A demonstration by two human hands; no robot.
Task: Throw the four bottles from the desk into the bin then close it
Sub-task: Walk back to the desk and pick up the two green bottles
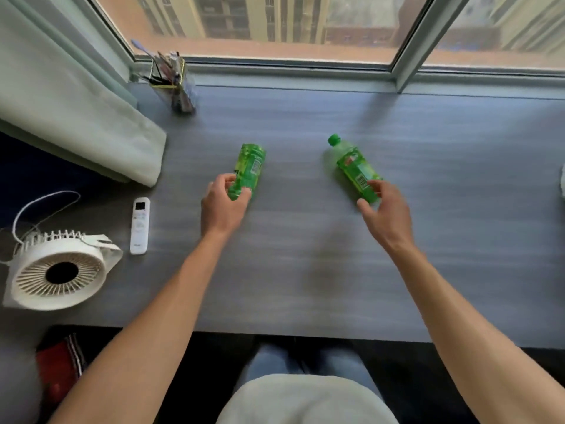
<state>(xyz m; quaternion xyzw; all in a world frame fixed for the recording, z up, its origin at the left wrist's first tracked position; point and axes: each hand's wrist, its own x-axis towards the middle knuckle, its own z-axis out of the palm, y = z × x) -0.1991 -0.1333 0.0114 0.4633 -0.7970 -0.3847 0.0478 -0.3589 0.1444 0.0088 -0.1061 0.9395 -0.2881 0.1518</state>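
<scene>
both arms reach out over the grey desk (305, 270). left hand (221, 206) curled around the near end of the left bottle (248, 169), thumb and fingers wrapped on it; the bottle lies pointing away toward the window, its far end blurred. right hand (386, 209) half open, fingers spread, fingertips and thumb touching the lower end of the right bottle (354, 168); whether the grip is closed cannot be told. that bottle is tilted, green cap at the far left end. the two bottles lie well apart at mid-desk. fan (58, 272) and remote (140, 226) at the left edge, pen holder (175, 84) by the window.
</scene>
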